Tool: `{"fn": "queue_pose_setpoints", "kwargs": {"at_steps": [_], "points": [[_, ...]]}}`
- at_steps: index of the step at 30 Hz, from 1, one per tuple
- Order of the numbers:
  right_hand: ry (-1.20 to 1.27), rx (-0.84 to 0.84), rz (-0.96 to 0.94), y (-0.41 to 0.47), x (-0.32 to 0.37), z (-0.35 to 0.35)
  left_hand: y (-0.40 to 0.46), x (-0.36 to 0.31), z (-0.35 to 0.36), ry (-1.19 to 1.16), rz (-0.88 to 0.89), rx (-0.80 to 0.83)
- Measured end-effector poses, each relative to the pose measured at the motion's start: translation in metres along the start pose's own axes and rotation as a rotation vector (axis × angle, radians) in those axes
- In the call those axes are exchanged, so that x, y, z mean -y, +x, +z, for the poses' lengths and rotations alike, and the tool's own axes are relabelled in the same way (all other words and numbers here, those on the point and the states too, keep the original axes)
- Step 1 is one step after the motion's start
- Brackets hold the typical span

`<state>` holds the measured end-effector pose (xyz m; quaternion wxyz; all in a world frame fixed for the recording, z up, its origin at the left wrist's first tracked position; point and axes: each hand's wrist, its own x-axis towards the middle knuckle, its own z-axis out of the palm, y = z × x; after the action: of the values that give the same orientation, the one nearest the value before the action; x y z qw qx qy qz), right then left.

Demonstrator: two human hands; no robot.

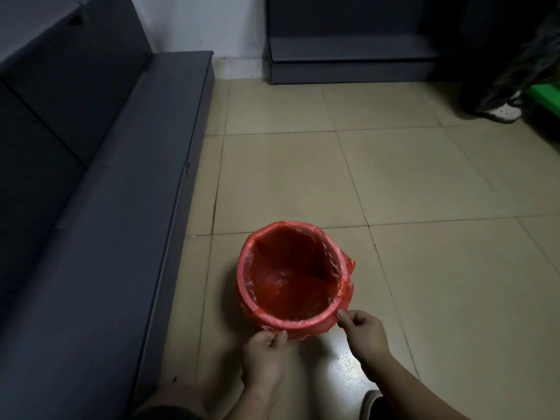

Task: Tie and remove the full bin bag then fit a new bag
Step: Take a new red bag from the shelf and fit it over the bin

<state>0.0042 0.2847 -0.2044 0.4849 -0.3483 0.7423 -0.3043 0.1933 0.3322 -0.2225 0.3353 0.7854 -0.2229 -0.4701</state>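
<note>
A small round bin (242, 268) stands on the tiled floor, lined with a red plastic bag (291, 268). The bag's edge is folded over the rim, and loose plastic bunches out on the right side (348, 268). Nothing shows inside the bag. My left hand (266, 356) pinches the bag's overhang at the near left of the rim. Just right of it, my right hand (363, 331) pinches the bag's edge at the near right of the rim.
A dark grey sofa (91, 237) runs along the left. A dark cabinet base (348, 65) stands at the back. Another person's shoe (503, 112) and dark trouser leg are at the far right. My own shoe (371, 404) is at the bottom.
</note>
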Motion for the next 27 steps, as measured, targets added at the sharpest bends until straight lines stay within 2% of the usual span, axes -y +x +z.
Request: {"fn": "queue_pose_setpoints", "kwargs": {"at_steps": [5,9,15,19,27], "points": [[0.104,-0.097,-0.051,0.003,0.012,-0.006,0.008,-0.007,-0.012,-0.151,-0.089,-0.144],[0.040,-0.168,-0.087,0.014,0.031,-0.008,0.023,-0.020,-0.027,-0.369,-0.088,-0.217],[0.055,-0.173,-0.065,0.030,0.037,-0.001,0.026,-0.033,-0.030,-0.470,-0.060,-0.206],[0.197,-0.173,-0.062,0.032,0.032,0.003,0.024,-0.034,-0.028,-0.570,-0.100,-0.211],[0.290,-0.140,-0.040,0.034,0.024,0.002,0.026,-0.032,-0.029,-0.587,-0.109,-0.174]]}}
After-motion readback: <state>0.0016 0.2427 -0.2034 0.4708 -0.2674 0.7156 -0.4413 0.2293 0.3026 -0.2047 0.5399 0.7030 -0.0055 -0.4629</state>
